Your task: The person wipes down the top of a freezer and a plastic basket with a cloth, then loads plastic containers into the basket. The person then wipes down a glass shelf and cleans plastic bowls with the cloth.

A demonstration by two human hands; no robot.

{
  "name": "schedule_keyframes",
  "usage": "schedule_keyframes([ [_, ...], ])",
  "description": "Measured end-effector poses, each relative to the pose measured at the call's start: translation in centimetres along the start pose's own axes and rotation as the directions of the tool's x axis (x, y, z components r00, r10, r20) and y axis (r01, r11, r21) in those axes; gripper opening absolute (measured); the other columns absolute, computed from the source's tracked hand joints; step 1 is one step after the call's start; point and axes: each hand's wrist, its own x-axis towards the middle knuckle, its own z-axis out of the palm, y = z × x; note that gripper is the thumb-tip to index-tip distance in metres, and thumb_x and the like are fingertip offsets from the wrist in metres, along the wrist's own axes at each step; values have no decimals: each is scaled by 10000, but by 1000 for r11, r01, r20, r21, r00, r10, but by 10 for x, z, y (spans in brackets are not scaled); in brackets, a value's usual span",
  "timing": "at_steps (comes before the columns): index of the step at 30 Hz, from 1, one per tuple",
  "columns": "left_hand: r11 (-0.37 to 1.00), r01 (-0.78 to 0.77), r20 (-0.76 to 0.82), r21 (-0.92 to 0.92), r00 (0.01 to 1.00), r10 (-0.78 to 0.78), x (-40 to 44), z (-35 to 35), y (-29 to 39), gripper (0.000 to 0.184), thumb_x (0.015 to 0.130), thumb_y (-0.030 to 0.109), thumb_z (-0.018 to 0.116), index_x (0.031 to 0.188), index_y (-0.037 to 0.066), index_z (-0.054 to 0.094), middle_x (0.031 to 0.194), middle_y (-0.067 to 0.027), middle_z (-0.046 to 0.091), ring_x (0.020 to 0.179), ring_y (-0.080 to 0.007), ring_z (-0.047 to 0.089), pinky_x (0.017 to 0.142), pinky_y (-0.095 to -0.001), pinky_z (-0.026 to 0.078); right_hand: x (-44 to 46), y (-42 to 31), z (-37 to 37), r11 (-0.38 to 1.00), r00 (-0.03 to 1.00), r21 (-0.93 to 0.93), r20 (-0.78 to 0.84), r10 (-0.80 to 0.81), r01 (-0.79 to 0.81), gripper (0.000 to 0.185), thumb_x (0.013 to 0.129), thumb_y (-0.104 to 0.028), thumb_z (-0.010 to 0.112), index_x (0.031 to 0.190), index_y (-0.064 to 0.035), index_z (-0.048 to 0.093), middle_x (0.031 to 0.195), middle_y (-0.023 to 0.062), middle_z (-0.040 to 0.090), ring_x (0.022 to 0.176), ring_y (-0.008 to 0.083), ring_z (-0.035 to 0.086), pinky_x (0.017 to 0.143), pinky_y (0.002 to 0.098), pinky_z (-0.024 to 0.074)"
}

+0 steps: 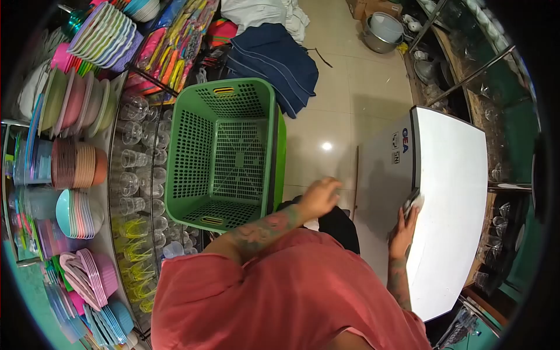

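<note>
A white chest freezer lid [449, 204] with a dark edge stands at the right, above a grey front panel [385, 175] marked GEA. My right hand [401, 233] is at the lid's front edge, its fingers closed around the dark handle [413, 200]. My left hand [319, 197] hangs over the floor between the freezer and a green plastic basket [272, 146]. Its fingers are loosely bent and apart, with nothing seen in them. The basket's perforated inside shows nothing in it.
Shelves at the left hold stacked bowls [79, 214], plates [70, 105] and drinking glasses [134, 157]. Dark blue cloth [274, 64] lies behind the basket. Metal pots [382, 35] sit on the tiled floor [326, 111] far back. A glassware rack [496, 175] runs behind the freezer.
</note>
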Motion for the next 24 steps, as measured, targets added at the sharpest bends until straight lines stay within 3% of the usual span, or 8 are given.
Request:
schedule_keyframes([
  [2,998,63,-148,-4,987,-63,-26,-41,-26,390,918,204,691,1266,40,628,1313,-208,617,1209,-424,586,1038,-506,467,28,-1,7,1000,1000,4,-25,4,-4,531,803,137,522,1301,10,654,1595,223,400,1508,446,323,1239,520,302],
  [5,958,160,-340,238,938,-73,-76,-94,-48,355,909,161,696,1242,51,641,1303,-179,627,1202,-405,587,1056,-505,437,72,5,18,978,990,-163,-16,-138,133,315,840,54,554,1119,47,701,1495,215,504,1465,427,389,1233,524,304],
  [7,875,301,-452,379,885,-109,-116,-121,-58,364,899,186,698,1240,74,639,1301,-148,617,1201,-373,576,1105,-544,358,89,15,28,942,976,-268,133,-169,200,251,857,5,558,1044,32,724,1360,184,599,1416,381,444,1240,512,285],
  [11,688,582,-628,433,742,-233,-214,-141,-103,372,921,285,699,1234,89,661,1268,-122,647,1230,-340,573,1138,-626,281,86,31,44,764,860,-459,452,-238,453,214,849,-89,603,980,-32,762,1146,113,697,1304,319,530,1261,523,211],
  [13,509,739,-640,442,657,-399,-257,-144,-108,408,955,395,658,1228,92,672,1273,-124,647,1302,-329,533,1156,-684,225,73,37,44,641,782,-494,551,-292,587,224,835,-137,623,975,-56,778,1103,101,714,1282,300,543,1267,530,180],
  [16,408,796,-614,447,604,-507,-304,-131,-114,522,970,551,608,1214,96,683,1291,-129,636,1380,-319,474,1164,-732,168,47,42,40,531,675,-455,649,-351,714,230,823,-161,628,954,-68,792,1054,99,725,1261,286,555,1272,540,153],
  [20,466,774,-594,428,629,-501,-310,-124,-107,732,916,739,539,1245,99,679,1359,-140,590,1428,-335,412,1170,-752,124,4,40,29,515,638,-412,653,-409,752,241,850,-148,590,936,-49,792,1008,107,731,1178,284,586,1257,529,206],
  [24,460,762,-571,456,647,-505,-308,-128,-99,817,885,780,543,1320,97,645,1417,-188,534,1449,-351,372,1187,-744,83,-48,42,17,575,658,-360,584,-475,734,204,851,-127,588,892,-44,769,979,120,719,1128,283,599,1224,496,279],
])
